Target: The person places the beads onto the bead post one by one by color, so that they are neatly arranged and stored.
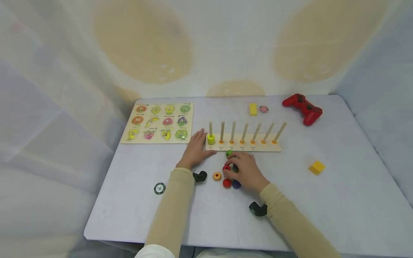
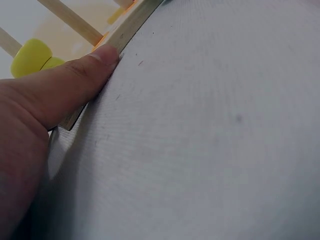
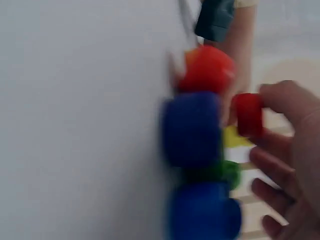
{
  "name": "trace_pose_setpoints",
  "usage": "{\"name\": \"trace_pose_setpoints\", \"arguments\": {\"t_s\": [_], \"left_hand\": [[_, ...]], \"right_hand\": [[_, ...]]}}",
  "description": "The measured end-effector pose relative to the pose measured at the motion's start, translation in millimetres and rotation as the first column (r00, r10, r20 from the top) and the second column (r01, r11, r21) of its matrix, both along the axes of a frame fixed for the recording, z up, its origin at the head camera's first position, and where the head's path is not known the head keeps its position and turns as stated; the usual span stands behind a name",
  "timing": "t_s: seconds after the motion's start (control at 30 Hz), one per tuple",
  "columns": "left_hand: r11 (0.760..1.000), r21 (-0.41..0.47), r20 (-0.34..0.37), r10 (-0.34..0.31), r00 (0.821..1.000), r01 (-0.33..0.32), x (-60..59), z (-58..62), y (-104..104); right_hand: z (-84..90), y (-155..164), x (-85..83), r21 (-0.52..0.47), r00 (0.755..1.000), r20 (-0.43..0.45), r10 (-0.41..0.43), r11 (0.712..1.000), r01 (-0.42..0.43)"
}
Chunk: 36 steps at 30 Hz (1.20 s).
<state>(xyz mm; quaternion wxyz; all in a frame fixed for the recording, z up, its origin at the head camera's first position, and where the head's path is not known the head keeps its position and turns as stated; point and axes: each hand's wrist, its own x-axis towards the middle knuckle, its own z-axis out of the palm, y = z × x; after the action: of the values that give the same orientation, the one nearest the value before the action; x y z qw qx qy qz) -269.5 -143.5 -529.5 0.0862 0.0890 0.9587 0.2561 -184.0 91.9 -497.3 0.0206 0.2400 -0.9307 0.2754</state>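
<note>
A wooden peg board (image 1: 245,146) with a row of upright pegs has yellow beads (image 1: 211,139) on its leftmost peg. My left hand (image 1: 194,150) rests against its left end, the straight thumb (image 2: 82,75) along the front edge. My right hand (image 1: 247,172) pinches a red bead (image 3: 248,115) between thumb and fingertips, raised beside the loose beads. Around it lie another red bead (image 1: 227,183), an orange bead (image 1: 217,176), a green bead (image 1: 229,153) and blue beads (image 3: 192,130), partly hidden under the hand in the head view.
A fruit puzzle board (image 1: 157,123) lies at the back left, with a round chip (image 1: 159,188) nearer the front. At the right are a red game controller (image 1: 302,109) and a yellow block (image 1: 317,167). Another yellow block (image 1: 253,109) and a small pink piece (image 1: 264,109) lie behind the pegs.
</note>
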Motion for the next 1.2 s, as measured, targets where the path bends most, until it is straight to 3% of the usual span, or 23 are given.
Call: {"name": "trace_pose_setpoints", "arguments": {"t_s": [0.1, 0.27, 0.37, 0.5, 0.63, 0.93, 1.07, 1.2], "left_hand": [[1.000, 0.002, 0.012, -0.002, 1.000, 0.002, 1.9, 2.6, 1], [1.000, 0.008, 0.021, 0.015, 1.000, -0.015, 2.6, 3.7, 1], [1.000, 0.016, 0.023, 0.018, 1.000, -0.018, 1.5, 1.3, 0], [1.000, 0.021, 0.032, 0.007, 0.999, -0.008, 0.8, -3.3, 0], [1.000, 0.006, 0.019, -0.003, 1.000, 0.002, -1.0, -6.6, -1], [1.000, 0.026, 0.016, 0.011, 1.000, -0.012, -0.4, -2.4, -1], [1.000, 0.029, 0.011, 0.012, 1.000, -0.012, 1.0, -1.2, 0], [1.000, 0.016, 0.003, 0.005, 1.000, -0.005, 1.3, -1.7, 0]], "right_hand": [[20.7, 0, -13.1, -0.113, 0.990, -0.142, -0.028, 0.993, 0.012], [66.4, -5, -52.7, -0.234, 0.936, -0.332, -0.119, 0.971, 0.041], [84.7, -10, -73.6, -0.178, 0.928, -0.352, -0.126, 0.982, 0.066], [94.0, -14, -87.0, -0.027, 0.959, -0.274, -0.079, 0.997, 0.075], [94.1, -16, -90.5, 0.037, 0.976, -0.208, -0.062, 0.997, 0.071], [93.0, -11, -88.4, -0.036, 0.970, -0.233, -0.068, 0.997, 0.061], [91.7, -7, -76.2, -0.079, 0.965, -0.257, -0.048, 0.996, 0.028], [83.5, 0, -50.5, -0.081, 0.967, -0.254, -0.006, 0.997, -0.015]]}}
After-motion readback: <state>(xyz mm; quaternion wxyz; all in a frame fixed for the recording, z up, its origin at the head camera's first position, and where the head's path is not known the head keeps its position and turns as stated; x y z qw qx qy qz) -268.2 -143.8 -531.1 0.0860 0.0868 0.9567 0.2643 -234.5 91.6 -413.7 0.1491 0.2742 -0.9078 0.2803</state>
